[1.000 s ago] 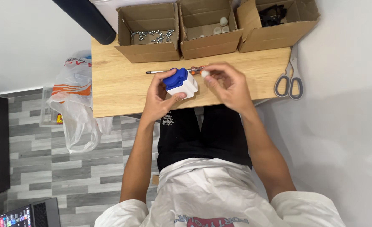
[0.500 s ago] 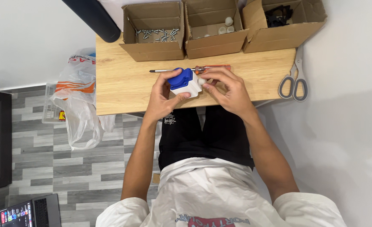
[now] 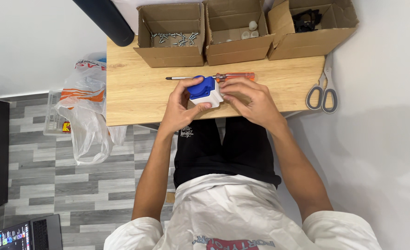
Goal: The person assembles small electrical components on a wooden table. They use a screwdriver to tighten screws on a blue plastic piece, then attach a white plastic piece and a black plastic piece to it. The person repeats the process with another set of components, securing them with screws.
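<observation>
Left hand (image 3: 179,109) and right hand (image 3: 251,99) both clasp blue-white socket (image 3: 205,91) near tabletop (image 3: 131,92) front edge | screwdriver (image 3: 214,77) lies untouched behind | screws seemingly not yet driven

Both forearms reach forward, left hand (image 3: 179,109) and right hand (image 3: 251,99) meeting close together, fingers curled in a closed grip.

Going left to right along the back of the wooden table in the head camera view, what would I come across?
Cardboard box of screws → cardboard box with small white caps → cardboard box holding black parts → grey-handled scissors hanging at the table's right edge.
</observation>
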